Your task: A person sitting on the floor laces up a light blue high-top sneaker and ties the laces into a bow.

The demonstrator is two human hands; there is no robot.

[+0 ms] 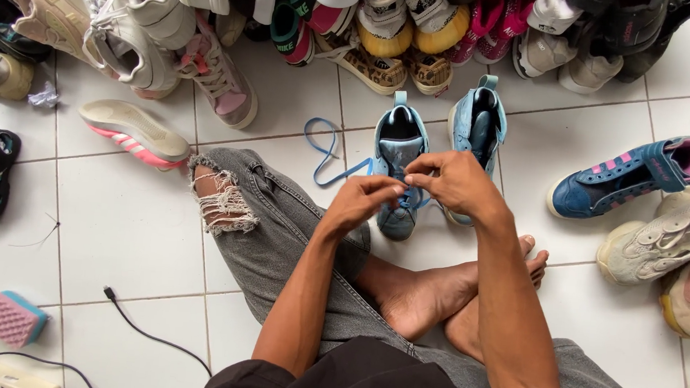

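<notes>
— While we sit cross-legged, our left hand (361,199) and right hand (454,180) pinch the blue lace (321,153) over the near blue shoe (397,173) — lacing partly done?
— Yes; a loose loop trails left. Its mate (478,122) waits beyond, the shoe pile (294,9) farther back, nothing blocking us.

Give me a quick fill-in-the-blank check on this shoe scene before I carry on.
1. Both hands, left hand and right hand, meet over the light ____ shoe standing on the tiled floor.
2. The loose blue lace trails off to the ____ side of that shoe in the picture.
3. The pink sponge lies at the lower ____ of the picture.
4. The matching second shoe stands ____, toe toward the person.

Missing words: blue; left; left; upright
</notes>
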